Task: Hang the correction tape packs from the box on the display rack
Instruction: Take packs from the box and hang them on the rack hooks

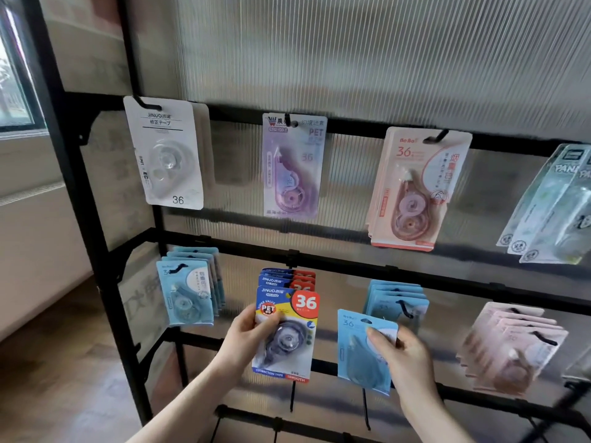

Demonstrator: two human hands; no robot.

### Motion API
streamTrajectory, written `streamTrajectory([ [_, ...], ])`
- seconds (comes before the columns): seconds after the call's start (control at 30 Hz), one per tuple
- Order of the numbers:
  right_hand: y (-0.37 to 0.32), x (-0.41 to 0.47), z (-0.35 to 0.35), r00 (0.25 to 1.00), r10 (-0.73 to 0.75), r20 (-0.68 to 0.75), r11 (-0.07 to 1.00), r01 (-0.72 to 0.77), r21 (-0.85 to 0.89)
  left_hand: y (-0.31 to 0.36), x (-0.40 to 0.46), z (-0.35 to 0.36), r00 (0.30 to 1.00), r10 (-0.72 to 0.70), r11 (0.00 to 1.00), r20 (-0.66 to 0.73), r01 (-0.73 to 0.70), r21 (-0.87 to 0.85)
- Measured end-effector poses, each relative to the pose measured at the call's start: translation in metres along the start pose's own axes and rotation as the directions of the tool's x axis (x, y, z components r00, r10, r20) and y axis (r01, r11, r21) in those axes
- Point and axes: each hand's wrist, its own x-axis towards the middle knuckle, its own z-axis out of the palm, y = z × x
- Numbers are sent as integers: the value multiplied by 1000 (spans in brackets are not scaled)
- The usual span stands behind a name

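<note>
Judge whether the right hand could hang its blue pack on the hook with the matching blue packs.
Probably yes: the right hand holds the blue pack just beside the blue stack, and nothing blocks that hook.

Two hands are seen, the left hand (248, 330) and the right hand (404, 356), and one pack is held in each. Nine hanging groups of packs are counted on one rack (351, 124).

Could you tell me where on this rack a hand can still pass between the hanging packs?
Wide gaps flank the purple pack on the top rail, toward the white pack and pink pack. The lower rail is crowded with stacks.
</note>
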Motion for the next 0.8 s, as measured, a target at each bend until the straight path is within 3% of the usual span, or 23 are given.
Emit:
streamTrajectory([
  [0.43,5,-3,-2,1000,-10,2,1000,10,-1,0,1,4,988,9,1000,-155,-14,-28],
  [0.6,6,-4,-7,1000,-1,-6,1000,1,1,-5,9,6,984,9,1000,-177,-5,20],
  [0.8,4,-6,-16,999,-1,-42,999,0,-38,-9,19,8,957,108,982,-269,-60,179],
])
